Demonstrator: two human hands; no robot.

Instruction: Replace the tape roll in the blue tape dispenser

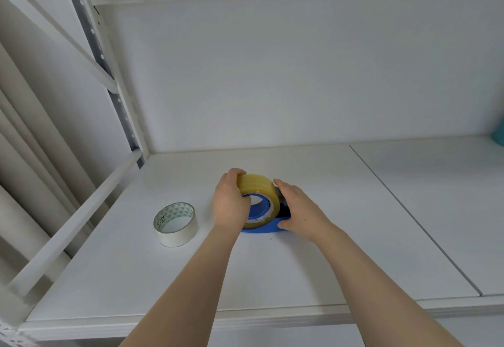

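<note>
Head view: a white shelf (272, 265) is seen from above, and both bare hands are set on the blue tape dispenser (266, 227), which rests on the shelf surface near its middle. A yellowish clear tape roll (259, 187) is seated upright on the dispenser's blue hub, its open core turned toward the camera. The left hand (230, 202) is wrapped around the roll's left side, fingers curled over the top edge and the thumb laid at the core, so the roll is gripped. The right hand (301, 209) is placed against the dispenser's right end, thumb pressed at the blue base and fingers closed over the dark part there (whether that part is squeezed or merely covered cannot be told). A second roll, white with a green triangle pattern inside (176, 224), is left lying on the shelf to the left, apart from the dispenser and from both hands
</note>
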